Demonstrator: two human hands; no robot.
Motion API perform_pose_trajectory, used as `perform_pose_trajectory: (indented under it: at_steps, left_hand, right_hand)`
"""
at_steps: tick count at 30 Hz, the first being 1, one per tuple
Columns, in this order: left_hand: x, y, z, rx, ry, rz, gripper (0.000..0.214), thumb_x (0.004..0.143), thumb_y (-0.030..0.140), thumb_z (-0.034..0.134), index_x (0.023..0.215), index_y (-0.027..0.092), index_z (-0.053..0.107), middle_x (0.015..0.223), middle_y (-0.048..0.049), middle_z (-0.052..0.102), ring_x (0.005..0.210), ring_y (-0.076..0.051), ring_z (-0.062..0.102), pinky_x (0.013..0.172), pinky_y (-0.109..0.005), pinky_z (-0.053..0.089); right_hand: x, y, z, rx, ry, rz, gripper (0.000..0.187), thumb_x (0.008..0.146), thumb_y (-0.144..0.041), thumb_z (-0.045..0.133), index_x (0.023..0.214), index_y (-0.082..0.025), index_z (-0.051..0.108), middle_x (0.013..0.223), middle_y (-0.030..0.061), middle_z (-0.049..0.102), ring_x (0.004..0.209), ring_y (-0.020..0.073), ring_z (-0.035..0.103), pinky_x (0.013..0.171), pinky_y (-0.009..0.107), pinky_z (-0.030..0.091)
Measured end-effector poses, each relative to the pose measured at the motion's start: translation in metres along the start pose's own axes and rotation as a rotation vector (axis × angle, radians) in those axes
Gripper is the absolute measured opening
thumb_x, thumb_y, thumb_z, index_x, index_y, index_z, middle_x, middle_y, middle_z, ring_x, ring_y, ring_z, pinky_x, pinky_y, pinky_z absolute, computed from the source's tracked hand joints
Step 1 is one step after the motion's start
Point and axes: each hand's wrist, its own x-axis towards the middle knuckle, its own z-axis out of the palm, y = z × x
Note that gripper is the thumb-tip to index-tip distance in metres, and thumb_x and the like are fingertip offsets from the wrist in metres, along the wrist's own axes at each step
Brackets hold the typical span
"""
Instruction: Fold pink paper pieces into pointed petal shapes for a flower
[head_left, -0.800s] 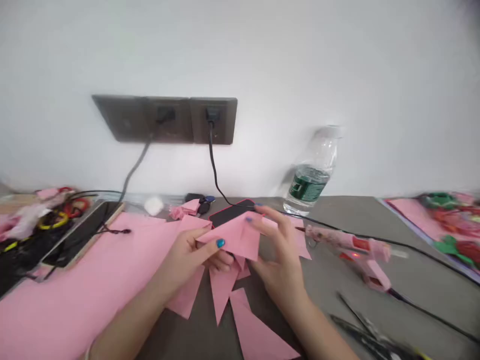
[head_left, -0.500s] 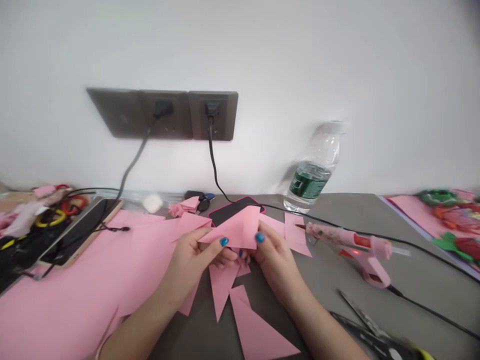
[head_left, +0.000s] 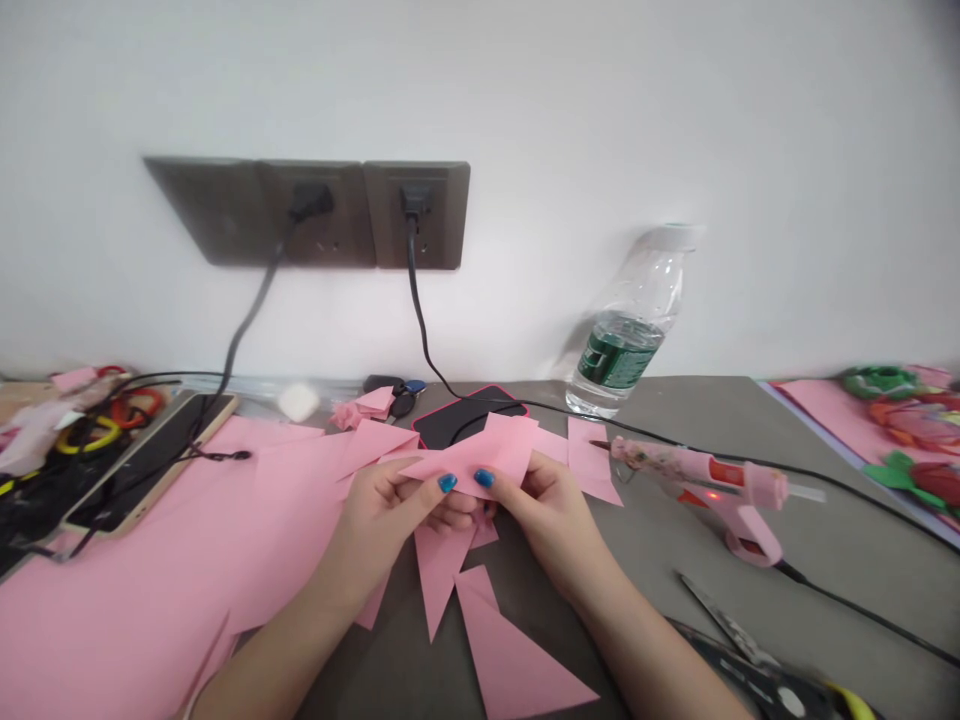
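Observation:
Between my two hands is a small piece of pink paper point(head_left: 480, 452), held just above the table. My left hand point(head_left: 397, 510) pinches its left corner, thumb on top and fingers curled beneath. On the other side, my right hand point(head_left: 544, 500) grips the piece with the thumb pressed flat on its face; the fingers behind are partly hidden. Cut pink paper scraps point(head_left: 510, 650) lie below the hands, some pointed. To the left spreads a large pink sheet point(head_left: 172, 560).
A pink glue gun point(head_left: 697, 475) with a lit red light lies at right, near open scissors point(head_left: 742, 650). A water bottle point(head_left: 622, 330) leans against the wall. Phones point(head_left: 150, 460), cables and a wall socket point(head_left: 416, 215) are at the back and left. Paper flowers point(head_left: 915, 430) lie far right.
My right thumb has slid left across the paper, and the raised fold at its right side now lies flatter. My left hand keeps its pinch. The view has shifted slightly.

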Motion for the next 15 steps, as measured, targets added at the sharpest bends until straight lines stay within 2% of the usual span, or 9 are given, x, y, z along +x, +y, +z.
perform_pose_trajectory:
  at_steps: [5, 10, 15]
  left_hand:
    - [0.0004, -0.0003, 0.0012, 0.007, 0.018, -0.031, 0.029, 0.081, 0.042, 0.078, 0.075, 0.014, 0.079, 0.066, -0.0065, 0.079, 0.057, -0.015, 0.073, 0.056, -0.019, 0.059]
    - [-0.0003, 0.0003, 0.001, 0.048, 0.054, -0.013, 0.028, 0.083, 0.039, 0.075, 0.075, 0.013, 0.078, 0.07, -0.0078, 0.08, 0.058, -0.015, 0.072, 0.062, -0.023, 0.061]
    - [-0.0007, -0.0006, 0.0019, 0.076, 0.058, 0.037, 0.027, 0.086, 0.037, 0.072, 0.073, 0.013, 0.074, 0.07, -0.0072, 0.079, 0.056, -0.014, 0.071, 0.06, -0.023, 0.06]
  right_hand:
    - [-0.0003, -0.0008, 0.0006, 0.01, -0.02, -0.008, 0.027, 0.077, -0.04, 0.077, 0.073, -0.015, 0.068, 0.064, 0.0013, 0.067, 0.057, 0.0136, 0.056, 0.056, 0.026, 0.045]
    - [-0.0002, -0.0047, 0.0012, -0.055, -0.024, -0.009, 0.026, 0.076, -0.038, 0.077, 0.066, -0.015, 0.068, 0.062, 0.0006, 0.064, 0.057, 0.0127, 0.053, 0.055, 0.025, 0.042]
    - [-0.0015, -0.0061, 0.0009, -0.051, -0.073, 0.018, 0.029, 0.076, -0.038, 0.077, 0.063, -0.015, 0.066, 0.061, 0.0002, 0.064, 0.057, 0.0127, 0.053, 0.056, 0.025, 0.043]
